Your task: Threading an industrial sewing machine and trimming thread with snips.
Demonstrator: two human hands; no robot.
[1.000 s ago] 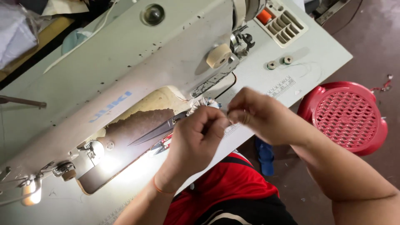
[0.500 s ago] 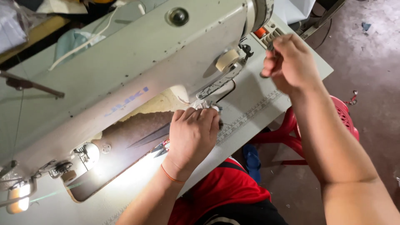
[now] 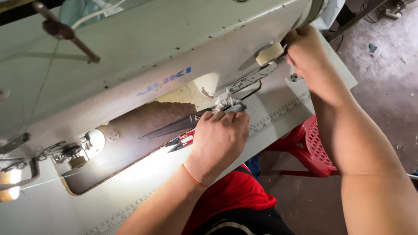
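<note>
Your left hand (image 3: 220, 137) grips the scissors (image 3: 174, 127) beside the red thread snips (image 3: 183, 140) on the table (image 3: 278, 109). Your right hand (image 3: 305, 48) pinches the sewing machine (image 3: 152, 56) near its handwheel end; steady both.

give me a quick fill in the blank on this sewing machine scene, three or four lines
1. The left hand rests on the table beside a pair of dark ____ with its blades pointing away from the hand.
2. The right hand reaches up to the ____ end of the sewing machine.
3. Below the table edge stands a plastic stool coloured ____.
4. A thin band circles the left ____.

Missing words: scissors; right; red; wrist
</note>
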